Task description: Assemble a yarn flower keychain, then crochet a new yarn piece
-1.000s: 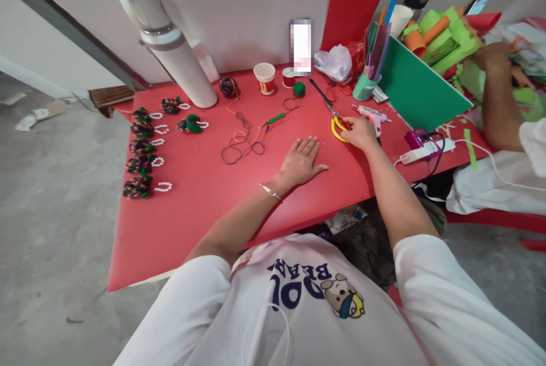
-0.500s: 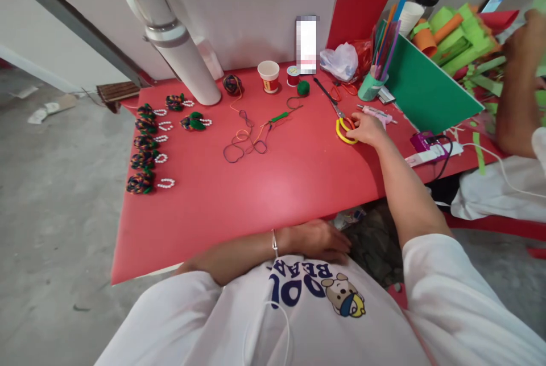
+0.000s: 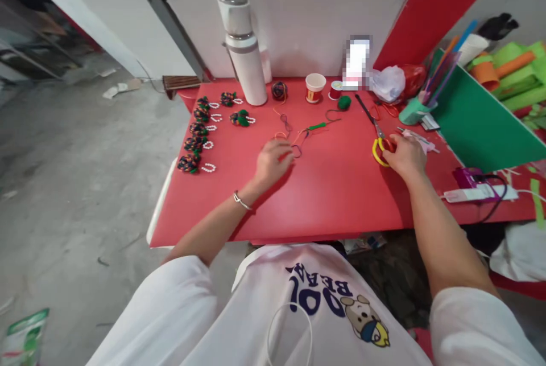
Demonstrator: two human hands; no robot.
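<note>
My right hand (image 3: 407, 156) has its fingers closed on the handles of scissors (image 3: 377, 152), one loop yellow and one red-orange. The scissors lie on the red table, blades pointing away. Over the table's middle, my left hand (image 3: 273, 165) has loosely bent fingers apart, holding nothing. Just beyond it lies loose multicoloured yarn (image 3: 285, 122), partly hidden by the hand, running from a dark yarn ball (image 3: 279, 91). A thin green-handled tool (image 3: 318, 126), resembling a crochet hook, lies by the yarn. A small green yarn ball (image 3: 344, 103) sits farther back.
Several knitted pieces with white bead loops (image 3: 189, 162) line the left side of the table (image 3: 324, 201). A tall white flask (image 3: 247, 64), a paper cup (image 3: 314, 90) and a phone (image 3: 357, 64) stand behind. Rightward are a pen cup (image 3: 416, 111), green board (image 3: 482, 118) and power strip (image 3: 478, 193).
My left hand has risen from my lap to above the table near the yarn. My right hand stays at the scissors' handles. The view has turned leftward.
</note>
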